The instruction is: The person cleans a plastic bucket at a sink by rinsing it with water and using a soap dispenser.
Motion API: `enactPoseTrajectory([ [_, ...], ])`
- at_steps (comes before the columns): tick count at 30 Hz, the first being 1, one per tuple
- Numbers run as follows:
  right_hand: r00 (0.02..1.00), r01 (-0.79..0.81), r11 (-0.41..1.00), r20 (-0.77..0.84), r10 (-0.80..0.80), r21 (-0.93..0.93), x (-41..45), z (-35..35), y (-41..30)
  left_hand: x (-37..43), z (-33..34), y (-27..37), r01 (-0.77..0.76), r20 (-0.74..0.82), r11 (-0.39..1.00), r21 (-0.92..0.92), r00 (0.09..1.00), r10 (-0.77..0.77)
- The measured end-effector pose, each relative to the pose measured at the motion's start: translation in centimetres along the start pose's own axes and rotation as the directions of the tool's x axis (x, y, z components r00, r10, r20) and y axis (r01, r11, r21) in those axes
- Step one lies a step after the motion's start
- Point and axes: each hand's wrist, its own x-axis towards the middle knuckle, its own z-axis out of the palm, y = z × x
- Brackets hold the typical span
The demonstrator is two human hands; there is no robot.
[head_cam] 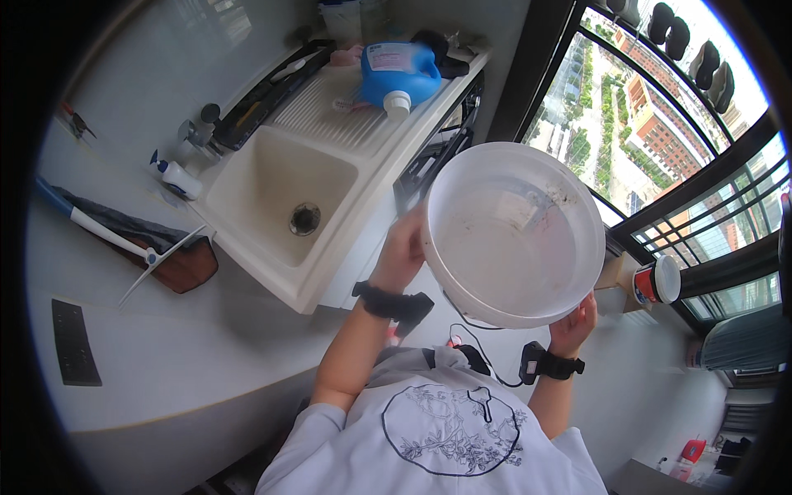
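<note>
A white plastic bucket is held up in front of me, its open mouth tilted towards my view. Dark specks of dirt mark its inner wall and bottom. My left hand grips the bucket's left side, with the fingers partly hidden behind it. At the lower right of the rim, my right hand supports the bucket from outside. Left of the bucket is a cream-coloured laundry sink with a dark drain in its basin. A tap stands at the sink's wall side.
A blue detergent jug with a white cap lies on the ribbed washboard. A white pump bottle stands by the tap. Wall-hung tools include a squeegee. To the right are windows and a smaller bucket.
</note>
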Motion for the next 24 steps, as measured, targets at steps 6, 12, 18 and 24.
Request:
enactPoseTrajectory([
  [6,0.988,-0.101,0.995,0.121,0.100,0.002,3.5,1.7,1.9,-0.2,-0.3,3.0,-0.168,-0.048,0.965,0.200,0.982,0.181],
  [12,0.997,-0.073,0.997,0.017,0.073,0.016,0.9,-1.4,2.1,-0.4,-0.7,-0.2,0.022,-0.196,0.993,-0.118,0.980,-0.045],
  [18,0.975,-0.217,0.974,-0.073,0.212,-0.072,4.4,0.6,4.2,0.7,-6.3,1.1,0.101,0.053,0.982,-0.158,0.994,-0.093],
  [24,0.995,-0.091,0.996,-0.044,0.091,-0.001,1.2,-0.8,3.5,0.1,-2.5,-1.2,0.068,-0.166,0.986,-0.155,0.982,-0.094],
])
